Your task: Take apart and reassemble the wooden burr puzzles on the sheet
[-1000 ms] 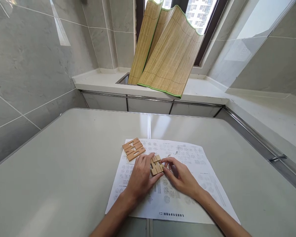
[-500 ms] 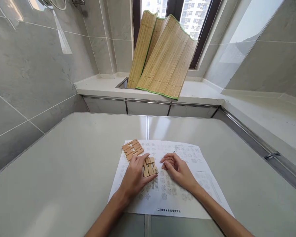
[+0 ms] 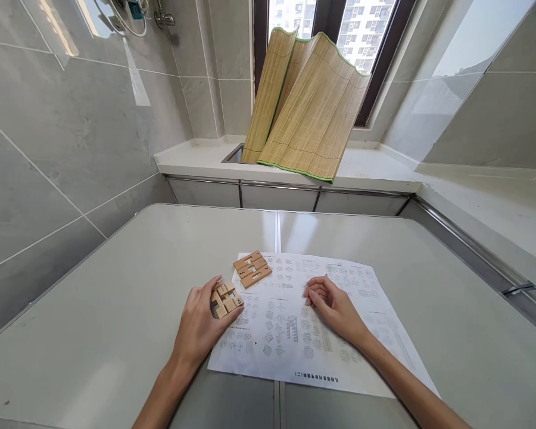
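Note:
My left hand (image 3: 201, 319) grips a small group of pale notched wooden puzzle pieces (image 3: 227, 300) between thumb and fingers, at the left edge of a printed paper sheet (image 3: 277, 363). A dark numeral marks one of these pieces. Behind them lies a darker brown set of notched wooden pieces (image 3: 252, 269), side by side, partly over the sheet's far left corner; no hand touches it. On the right part of the sheet rests my right hand (image 3: 333, 307), its fingers loosely curled in with nothing visible in them.
Rows of small printed diagrams cover the sheet, which lies on a pale table (image 3: 116, 286) with a seam down its middle. Beyond the far edge is a white ledge (image 3: 196, 158) with a folded bamboo mat (image 3: 312, 113) leaning at the window. Tiled walls stand left and right.
My left hand has carried the pale pieces left, away from the brown set, to the sheet's edge. My right hand stays on the sheet. The camera view has turned slightly left.

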Demonstrator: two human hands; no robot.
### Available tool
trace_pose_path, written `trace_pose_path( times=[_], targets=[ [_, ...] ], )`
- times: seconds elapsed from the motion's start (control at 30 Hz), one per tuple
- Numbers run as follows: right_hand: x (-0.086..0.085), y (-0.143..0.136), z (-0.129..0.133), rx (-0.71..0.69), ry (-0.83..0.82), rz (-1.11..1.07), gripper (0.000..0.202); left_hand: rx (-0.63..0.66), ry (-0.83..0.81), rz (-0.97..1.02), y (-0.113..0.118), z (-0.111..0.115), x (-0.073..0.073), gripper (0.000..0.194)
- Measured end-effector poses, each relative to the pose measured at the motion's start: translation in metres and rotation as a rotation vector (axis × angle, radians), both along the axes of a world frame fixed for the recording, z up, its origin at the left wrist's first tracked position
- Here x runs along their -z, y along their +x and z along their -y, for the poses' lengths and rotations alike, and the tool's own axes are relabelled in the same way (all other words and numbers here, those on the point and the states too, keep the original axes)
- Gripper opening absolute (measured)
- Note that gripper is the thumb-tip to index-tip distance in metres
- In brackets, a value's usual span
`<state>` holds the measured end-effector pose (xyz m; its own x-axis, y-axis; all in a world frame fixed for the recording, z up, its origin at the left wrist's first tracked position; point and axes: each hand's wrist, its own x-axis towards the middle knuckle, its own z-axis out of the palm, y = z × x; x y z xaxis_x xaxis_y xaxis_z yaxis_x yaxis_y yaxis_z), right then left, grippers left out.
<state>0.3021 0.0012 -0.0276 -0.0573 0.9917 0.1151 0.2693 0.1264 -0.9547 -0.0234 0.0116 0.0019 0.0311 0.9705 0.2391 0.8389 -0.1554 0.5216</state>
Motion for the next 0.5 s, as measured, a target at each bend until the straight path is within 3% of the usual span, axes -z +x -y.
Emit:
trace_pose_path(
  times=[0.2,0.4,0.5],
  targets=[
    [0.001,0.0,0.0,-0.019,0.004,0.049,0.03,-0.01,-0.029,-0.007,0.006,-0.002,0.001,0.072],
    [0.003,0.001,-0.001,-0.033,0.026,0.082,0.031,0.0,0.04,-0.04,0.017,-0.003,0.003,0.065],
    [0.002,0.001,0.0,-0.042,0.012,0.082,0.03,-0.037,0.048,-0.066,0.015,-0.003,0.001,0.076]
  ],
)
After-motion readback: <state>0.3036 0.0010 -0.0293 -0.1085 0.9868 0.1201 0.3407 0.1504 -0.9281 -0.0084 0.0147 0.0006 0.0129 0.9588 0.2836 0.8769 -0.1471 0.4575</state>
